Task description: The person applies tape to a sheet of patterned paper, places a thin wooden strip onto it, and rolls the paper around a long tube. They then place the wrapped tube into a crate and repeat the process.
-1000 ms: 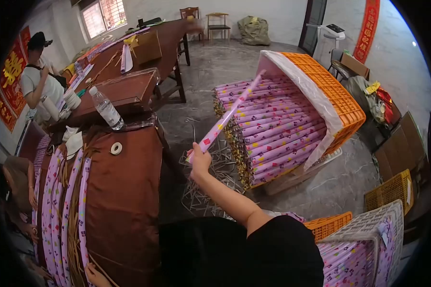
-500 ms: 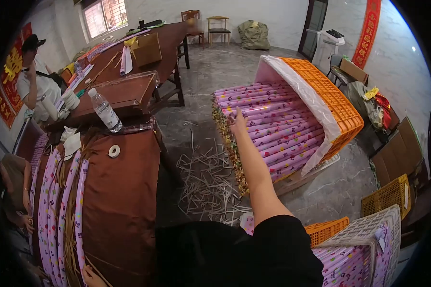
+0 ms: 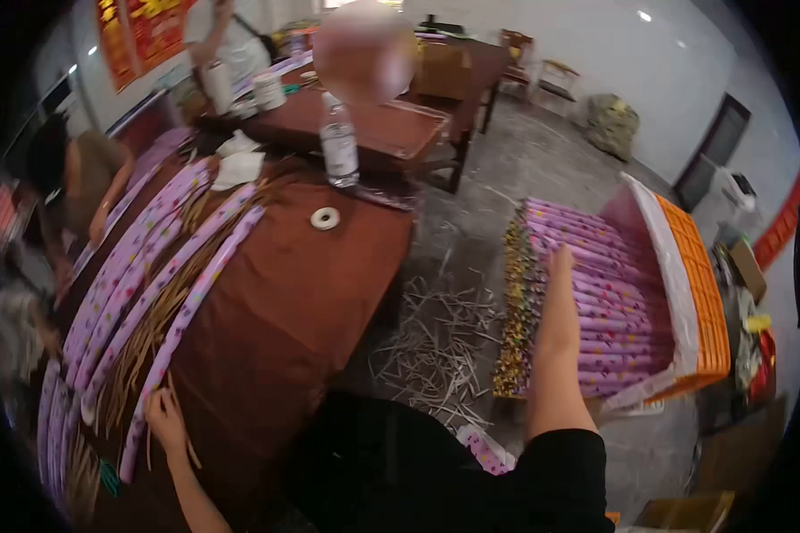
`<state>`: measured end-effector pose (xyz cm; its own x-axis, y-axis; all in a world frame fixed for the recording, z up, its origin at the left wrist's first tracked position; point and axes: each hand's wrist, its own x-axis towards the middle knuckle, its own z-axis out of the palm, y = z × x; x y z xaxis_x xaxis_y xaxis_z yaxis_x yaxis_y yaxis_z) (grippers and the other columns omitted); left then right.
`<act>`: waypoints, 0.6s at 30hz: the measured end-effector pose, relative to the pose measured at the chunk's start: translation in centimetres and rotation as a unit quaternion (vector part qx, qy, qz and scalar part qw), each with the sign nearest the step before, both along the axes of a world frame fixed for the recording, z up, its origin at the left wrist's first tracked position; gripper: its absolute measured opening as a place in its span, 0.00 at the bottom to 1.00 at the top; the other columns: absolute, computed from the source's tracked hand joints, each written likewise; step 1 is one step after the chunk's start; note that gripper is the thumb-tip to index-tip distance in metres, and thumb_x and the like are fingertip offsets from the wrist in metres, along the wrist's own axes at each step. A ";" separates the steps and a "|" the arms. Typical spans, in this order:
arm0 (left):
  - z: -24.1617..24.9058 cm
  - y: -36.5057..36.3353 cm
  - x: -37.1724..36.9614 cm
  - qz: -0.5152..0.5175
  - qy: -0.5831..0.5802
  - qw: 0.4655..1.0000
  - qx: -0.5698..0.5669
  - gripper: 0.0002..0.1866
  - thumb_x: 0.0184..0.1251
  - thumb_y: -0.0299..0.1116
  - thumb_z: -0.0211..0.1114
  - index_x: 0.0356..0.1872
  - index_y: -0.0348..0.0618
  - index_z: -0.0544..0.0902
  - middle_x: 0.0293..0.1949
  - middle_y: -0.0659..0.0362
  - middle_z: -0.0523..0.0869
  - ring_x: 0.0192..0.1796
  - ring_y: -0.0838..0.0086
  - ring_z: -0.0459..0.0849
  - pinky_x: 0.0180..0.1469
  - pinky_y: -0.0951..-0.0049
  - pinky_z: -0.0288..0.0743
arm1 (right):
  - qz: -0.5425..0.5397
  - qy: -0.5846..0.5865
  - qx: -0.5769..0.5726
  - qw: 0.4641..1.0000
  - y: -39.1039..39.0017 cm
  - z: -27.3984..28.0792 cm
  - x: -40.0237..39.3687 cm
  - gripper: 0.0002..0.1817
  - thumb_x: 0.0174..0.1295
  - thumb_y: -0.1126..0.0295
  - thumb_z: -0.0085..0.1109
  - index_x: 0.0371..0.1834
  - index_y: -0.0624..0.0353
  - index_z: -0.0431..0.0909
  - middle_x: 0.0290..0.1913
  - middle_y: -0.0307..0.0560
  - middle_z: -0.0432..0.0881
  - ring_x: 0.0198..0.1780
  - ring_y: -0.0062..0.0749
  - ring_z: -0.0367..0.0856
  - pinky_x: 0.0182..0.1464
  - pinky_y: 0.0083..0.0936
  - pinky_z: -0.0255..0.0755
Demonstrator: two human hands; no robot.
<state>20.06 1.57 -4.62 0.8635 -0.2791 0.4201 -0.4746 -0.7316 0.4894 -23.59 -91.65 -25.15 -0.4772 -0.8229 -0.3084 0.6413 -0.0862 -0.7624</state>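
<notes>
My left hand [image 3: 166, 417] is over the brown-covered table, its fingers closed around a thin brown strip [image 3: 193, 451]. Right beside it lies a long purple patterned tube [image 3: 191, 311], with a bundle of brown strips [image 3: 162, 324] along its far side. My right arm reaches out to the stacked purple patterned tubes [image 3: 609, 306] in a tipped orange crate [image 3: 698, 293]. There my right hand [image 3: 561, 258] is at the tubes near their gold-coloured ends [image 3: 517, 311]; its fingers are too small and blurred to read.
Grey strip scraps [image 3: 436, 342] litter the floor between table and crate. A water bottle [image 3: 339, 147] and a white tape roll [image 3: 325, 218] stand on the tables. Another person [image 3: 98, 178] leans over the tubes at left; a further person stands behind.
The view has swung left, bringing more of the table into sight. My left hand now shows fully beside the tube. My right hand is still at the crate's tubes.
</notes>
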 end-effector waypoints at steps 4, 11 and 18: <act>0.7 -0.7 -0.8 0.044 0.010 0.999 0.026 0.16 0.78 0.37 0.53 0.40 0.34 0.84 0.44 0.51 0.82 0.48 0.55 0.78 0.54 0.59 0.71 | 0.249 0.137 0.027 0.958 1.3 3.6 0.4 0.19 0.60 0.62 0.64 0.49 0.61 0.72 0.39 0.50 0.78 0.41 0.42 0.80 0.39 0.43 0.78; 1.6 -1.3 -1.4 0.061 -0.001 0.998 -0.005 0.12 0.72 0.34 0.60 0.38 0.34 0.84 0.40 0.51 0.83 0.51 0.55 0.78 0.55 0.59 0.71 | 0.007 0.537 -0.263 0.801 16.3 17.3 9.2 0.14 0.66 0.73 0.58 0.52 0.67 0.76 0.44 0.52 0.82 0.43 0.34 0.81 0.47 0.29 0.75; 3.6 -0.7 -1.2 0.095 -0.136 0.985 0.040 0.13 0.62 0.38 0.71 0.40 0.40 0.85 0.45 0.57 0.82 0.53 0.60 0.77 0.57 0.61 0.70 | 0.438 0.404 -0.616 0.515 43.8 25.3 27.6 0.13 0.67 0.73 0.60 0.53 0.61 0.76 0.51 0.49 0.79 0.49 0.37 0.79 0.52 0.31 0.72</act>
<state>18.84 0.86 -0.99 0.7615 -0.1653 0.6267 -0.4310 -0.8514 0.2991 4.02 -47.83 0.10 0.6813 -0.1648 0.7132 0.3621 -0.7709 -0.5240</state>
